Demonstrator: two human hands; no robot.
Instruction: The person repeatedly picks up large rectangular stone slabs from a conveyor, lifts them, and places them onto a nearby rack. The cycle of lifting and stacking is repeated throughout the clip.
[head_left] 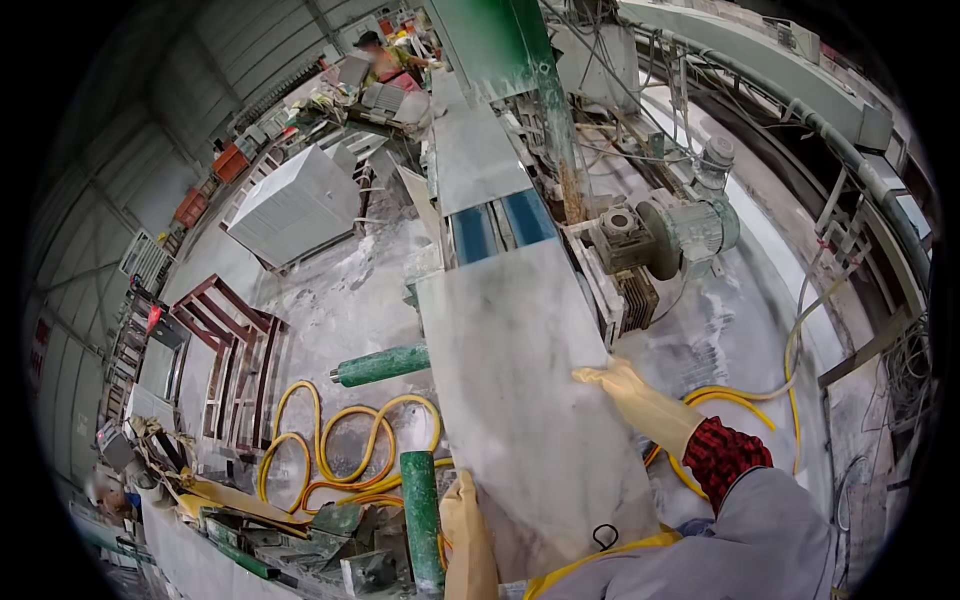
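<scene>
A long pale stone slab [520,370] with faint grey veining lies on the conveyor line directly before me. Both of my hands wear cream rubber gloves. My left hand [466,520] is closed at the slab's near left edge, with part of its fingers hidden. Farther along, my right hand [625,388] grips the right edge, thumb side over the top face; its other fingers are out of sight beneath. Beyond the slab's far end, blue belts [500,226] show in a gap. Another grey slab [482,155] lies past them, leading toward a green machine [495,45].
Green rollers [385,364] stick out left of the line, above a coiled yellow hose [350,440]. An electric motor [690,232] stands on the right. Stacked slabs [295,205] and a brown metal rack [232,350] are at left. A co-worker [385,62] is at the far end.
</scene>
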